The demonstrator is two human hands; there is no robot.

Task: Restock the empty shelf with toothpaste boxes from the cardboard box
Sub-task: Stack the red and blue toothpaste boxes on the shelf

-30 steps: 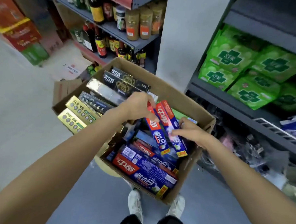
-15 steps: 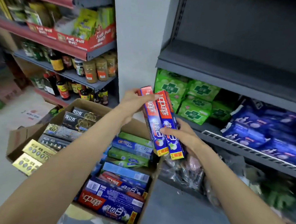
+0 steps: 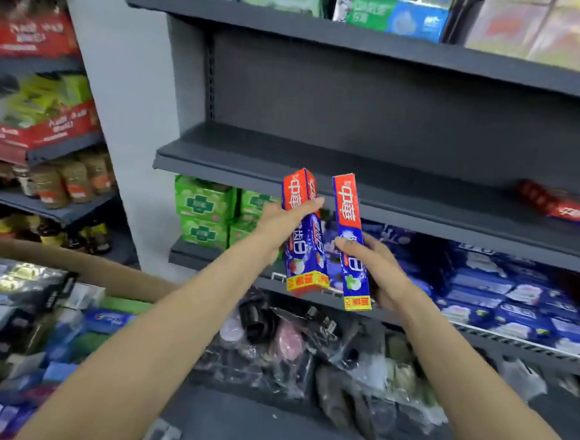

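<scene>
My left hand (image 3: 281,221) grips one red-and-blue toothpaste box (image 3: 305,245), held upright in front of the grey shelf's front lip. My right hand (image 3: 379,270) grips a second red-and-blue toothpaste box (image 3: 349,231), upright and a little to the right of the first. Both boxes stand just below the dark grey shelf (image 3: 286,151), whose left and middle part is bare. One red toothpaste box (image 3: 564,208) lies on that shelf at the far right. The open cardboard box (image 3: 82,267) with several toothpaste boxes sits at the lower left.
Green packs (image 3: 203,210) and blue packs (image 3: 503,289) fill the shelf below. Bagged goods (image 3: 307,351) lie on the bottom level. A white pillar (image 3: 117,121) separates this unit from shelves of jars (image 3: 61,179) on the left. Another stocked shelf (image 3: 363,32) sits above.
Both hands lifted the two toothpaste boxes out of the cardboard box and up toward the grey shelf, then drew them apart, one in each hand. The view rose with them.
</scene>
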